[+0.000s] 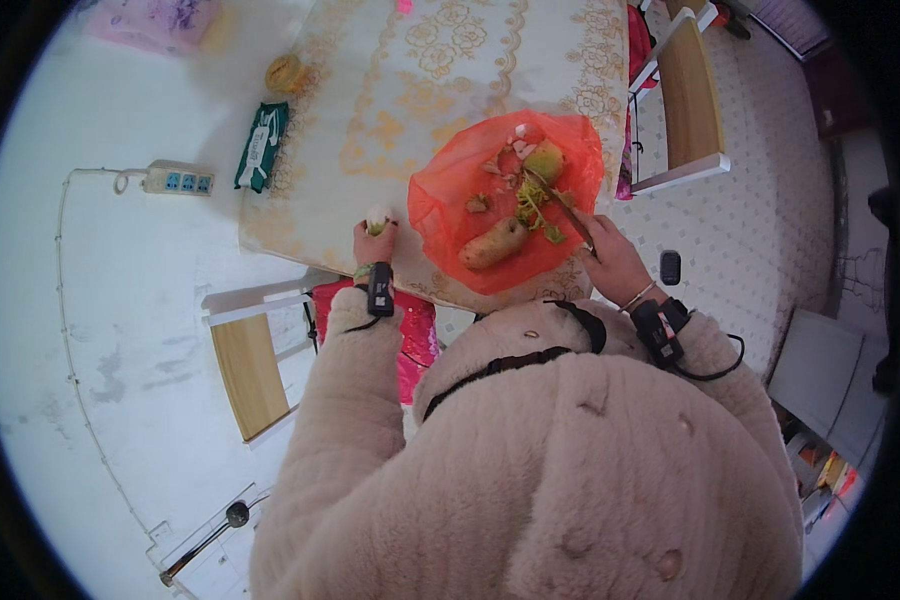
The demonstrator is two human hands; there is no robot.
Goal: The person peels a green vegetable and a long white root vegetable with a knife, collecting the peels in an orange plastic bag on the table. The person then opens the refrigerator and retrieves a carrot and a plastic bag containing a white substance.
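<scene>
I take the bag point(435, 215) as the dial centre, with 12 at the top of the head view. The bag lies spread open on the worktop point(310, 215); I judge this placement serves to catch scraps and spare the cloth. Inside it, the tuber point(494, 244) rests near 6 o'clock, the green bulb point(546, 160) at 1, and the peelings point(505, 162) near 12.

At 8 o'clock, outside the bag, my left hand point(375, 243) is closed round a pale piece point(378, 216), its top left exposed. At 4 o'clock, my right hand point(615, 262) is closed on the handle of the knife point(568, 209). The blade points to 11 over the greens point(536, 213), presumably so that the edge stays clear of both hands. Blade contact: cannot be determined.
</scene>
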